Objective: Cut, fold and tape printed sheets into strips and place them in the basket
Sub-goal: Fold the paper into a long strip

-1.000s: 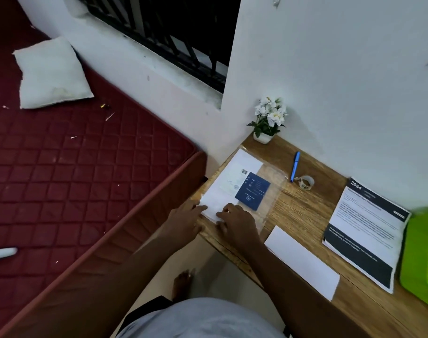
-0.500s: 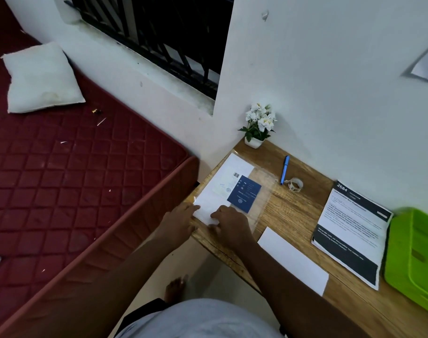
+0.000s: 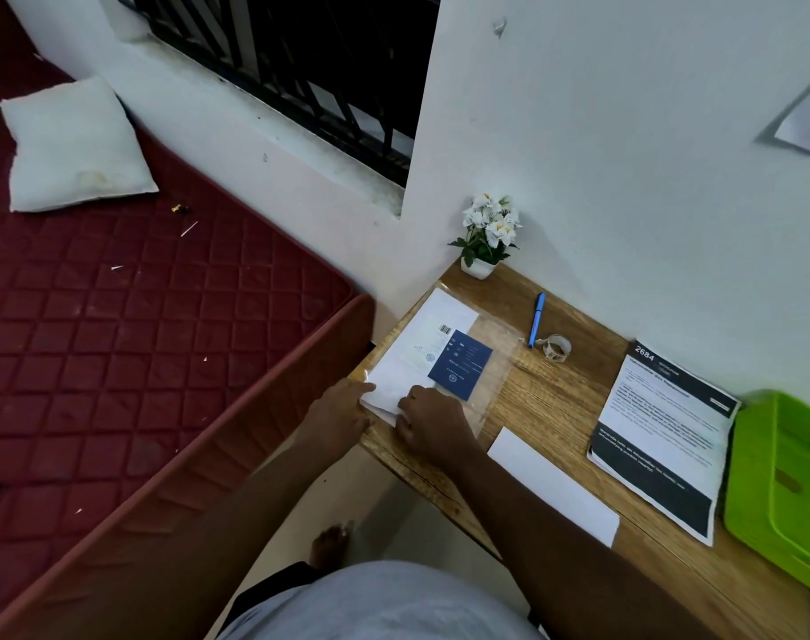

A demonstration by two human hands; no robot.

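Brown wood-grain table (image 3: 551, 408); green basket (image 3: 782, 482); blue pen (image 3: 536, 319); navy card (image 3: 460, 364); black-banded white sheet (image 3: 662, 436); maroon quilted mattress (image 3: 130, 325); white pillow (image 3: 73, 145).

pen (image 3: 536, 319) left of tape roll (image 3: 557, 348)

The printed sheet (image 3: 662, 436) by the green basket (image 3: 782, 491) carries "2684" in white on its black header; its smaller print is too blurred to read.
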